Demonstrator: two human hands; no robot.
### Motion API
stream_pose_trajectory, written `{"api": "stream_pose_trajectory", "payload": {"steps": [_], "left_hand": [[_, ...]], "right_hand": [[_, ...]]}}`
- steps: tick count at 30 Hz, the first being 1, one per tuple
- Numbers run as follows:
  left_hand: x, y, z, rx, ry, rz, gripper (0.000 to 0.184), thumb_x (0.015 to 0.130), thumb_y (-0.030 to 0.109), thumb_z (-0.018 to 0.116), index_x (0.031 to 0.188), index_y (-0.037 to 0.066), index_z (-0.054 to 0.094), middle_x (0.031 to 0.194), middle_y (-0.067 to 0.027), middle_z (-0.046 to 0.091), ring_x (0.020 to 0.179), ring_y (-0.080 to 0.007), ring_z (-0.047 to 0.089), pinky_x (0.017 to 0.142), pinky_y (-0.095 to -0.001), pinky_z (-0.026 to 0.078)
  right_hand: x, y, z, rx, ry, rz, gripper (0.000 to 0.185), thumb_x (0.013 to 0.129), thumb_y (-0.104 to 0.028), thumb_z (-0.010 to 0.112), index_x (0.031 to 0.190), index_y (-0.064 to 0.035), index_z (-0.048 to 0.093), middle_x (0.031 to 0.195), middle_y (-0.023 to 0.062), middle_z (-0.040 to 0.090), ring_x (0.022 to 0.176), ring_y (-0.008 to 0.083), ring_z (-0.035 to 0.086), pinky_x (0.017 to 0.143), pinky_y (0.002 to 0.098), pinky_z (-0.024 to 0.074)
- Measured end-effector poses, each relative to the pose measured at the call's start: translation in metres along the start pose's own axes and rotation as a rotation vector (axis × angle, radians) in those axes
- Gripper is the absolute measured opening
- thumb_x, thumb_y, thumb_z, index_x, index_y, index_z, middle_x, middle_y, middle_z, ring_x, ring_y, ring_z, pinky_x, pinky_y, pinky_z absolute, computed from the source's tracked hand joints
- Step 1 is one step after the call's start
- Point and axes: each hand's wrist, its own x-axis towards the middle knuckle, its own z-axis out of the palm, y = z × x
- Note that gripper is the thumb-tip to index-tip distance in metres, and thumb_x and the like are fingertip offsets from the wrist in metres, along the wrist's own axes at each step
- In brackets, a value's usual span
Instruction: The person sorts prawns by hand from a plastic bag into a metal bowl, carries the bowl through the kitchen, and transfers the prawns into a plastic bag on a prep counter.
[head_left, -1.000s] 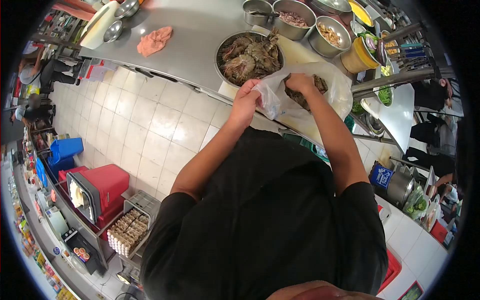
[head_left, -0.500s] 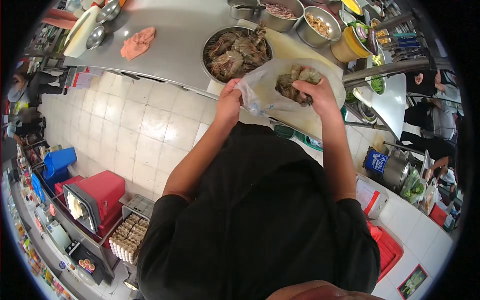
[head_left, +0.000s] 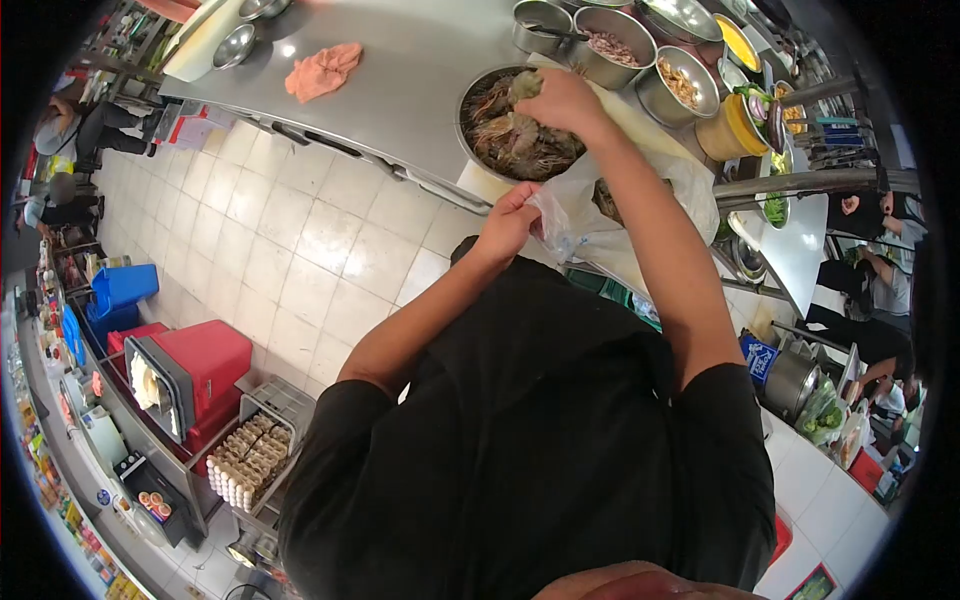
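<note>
My left hand (head_left: 510, 225) pinches the rim of a clear plastic bag (head_left: 556, 222) lying on a pale cutting board. Inside the bag, a dark clump of shrimp (head_left: 606, 202) shows, partly hidden by my right forearm. My right hand (head_left: 566, 100) reaches over a round metal bowl (head_left: 464, 132) of brown, whiskered shrimp (head_left: 497, 132). Its fingers are closed round a greyish shrimp (head_left: 525, 87) at the bowl's upper right side; the fingertips are partly hidden.
Metal pots (head_left: 614, 75) with chopped ingredients stand behind the board, beside a yellow-brown tub (head_left: 722, 136). On the steel counter (head_left: 420, 60) lie a pink cloth (head_left: 323, 72) and a small metal bowl (head_left: 234, 46). Egg trays (head_left: 250, 455) and a red bin (head_left: 205, 365) stand lower left. Other people are at the far sides.
My right hand has moved from the bag up and left to the bowl of shrimp, leaving shrimp in the bag. My left hand keeps its pinch on the bag's rim. The view has shifted.
</note>
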Motion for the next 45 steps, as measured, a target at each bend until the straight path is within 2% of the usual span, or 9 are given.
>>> {"api": "stream_pose_trajectory", "payload": {"steps": [3,7,12,17,21,27,30,36,45], "left_hand": [[-0.002,0.005,-0.007,-0.021,0.004,-0.003,0.022,0.084,0.0,0.043,0.099,0.006,0.057,0.079,-0.0006,0.061,0.068,-0.0097,0.055,0.064,-0.0238,0.044],[-0.002,0.008,-0.014,-0.121,0.038,-0.061,0.024,0.084,-0.001,0.041,0.101,0.006,0.057,0.087,-0.0018,0.062,0.076,-0.0109,0.058,0.07,-0.0255,0.045],[0.003,0.027,-0.016,-0.342,0.041,-0.109,0.028,0.084,-0.001,0.04,0.109,0.004,0.053,0.103,-0.0079,0.062,0.094,-0.0188,0.061,0.084,-0.0328,0.047],[0.025,0.037,-0.008,-0.518,-0.072,-0.162,0.025,0.087,0.005,0.042,0.111,0.001,0.051,0.102,-0.0151,0.062,0.096,-0.0287,0.062,0.086,-0.0439,0.049],[0.034,0.034,0.015,-0.475,-0.11,-0.197,0.021,0.091,0.01,0.042,0.106,0.003,0.054,0.086,-0.0103,0.062,0.078,-0.0243,0.062,0.071,-0.0391,0.053],[0.054,0.008,0.01,-0.557,-0.121,-0.176,0.028,0.096,0.024,0.043,0.108,0.003,0.057,0.085,-0.0059,0.06,0.072,-0.0187,0.058,0.061,-0.0318,0.05],[0.043,0.035,0.058,-0.383,0.195,-0.136,0.029,0.096,0.024,0.041,0.109,0.003,0.056,0.086,-0.0061,0.059,0.072,-0.0184,0.057,0.061,-0.0317,0.049],[0.035,0.018,0.046,-0.356,0.07,0.041,0.025,0.093,0.014,0.04,0.112,0.003,0.053,0.098,-0.0083,0.061,0.084,-0.0185,0.059,0.071,-0.0313,0.05],[0.013,0.019,0.061,-0.275,0.177,0.13,0.024,0.092,0.01,0.041,0.113,0.002,0.052,0.1,-0.0094,0.061,0.088,-0.0187,0.06,0.077,-0.0311,0.05]], "right_hand": [[0.001,-0.012,0.015,-0.145,-0.08,0.058,0.058,0.065,-0.043,0.071,0.107,-0.0051,0.063,0.105,0.0173,0.065,0.099,0.0302,0.062,0.086,0.0404,0.0492],[-0.022,-0.013,0.0,-0.201,0.224,-0.02,0.057,0.067,-0.045,0.072,0.108,-0.0061,0.062,0.1,0.0134,0.066,0.097,0.029,0.063,0.084,0.0392,0.05],[-0.105,0.029,-0.059,0.267,0.383,-0.188,0.039,0.075,-0.026,0.073,0.107,-0.007,0.063,0.089,0.0087,0.064,0.08,0.0234,0.062,0.073,0.0315,0.0489],[-0.198,0.096,-0.021,0.432,0.038,0.153,0.03,0.075,-0.021,0.071,0.099,-0.005,0.065,0.083,0.0106,0.063,0.078,0.0241,0.063,0.071,0.0329,0.0487],[-0.219,0.116,-0.005,0.109,-0.528,0.131,0.042,0.074,-0.023,0.069,0.114,-0.0089,0.062,0.098,0.0139,0.067,0.087,0.0308,0.063,0.076,0.0407,0.0486],[-0.198,0.134,-0.036,0.68,-0.165,0.196,0.044,0.076,-0.016,0.066,0.118,-0.0046,0.057,0.097,0.0136,0.064,0.082,0.0257,0.061,0.075,0.036,0.0489],[-0.163,0.154,-0.041,0.124,0.449,0.064,0.035,0.078,-0.015,0.063,0.111,-0.0053,0.059,0.093,0.014,0.064,0.079,0.0295,0.061,0.073,0.0365,0.0486],[-0.125,0.145,0.019,-0.024,-0.152,0.094,0.026,0.074,-0.009,0.057,0.099,-0.004,0.064,0.091,0.0179,0.066,0.089,0.0354,0.063,0.079,0.044,0.0493],[-0.101,0.146,0.042,-0.245,-0.364,-0.01,0.035,0.071,-0.011,0.059,0.106,-0.0025,0.062,0.101,0.018,0.066,0.093,0.033,0.064,0.082,0.0441,0.0493]]}}
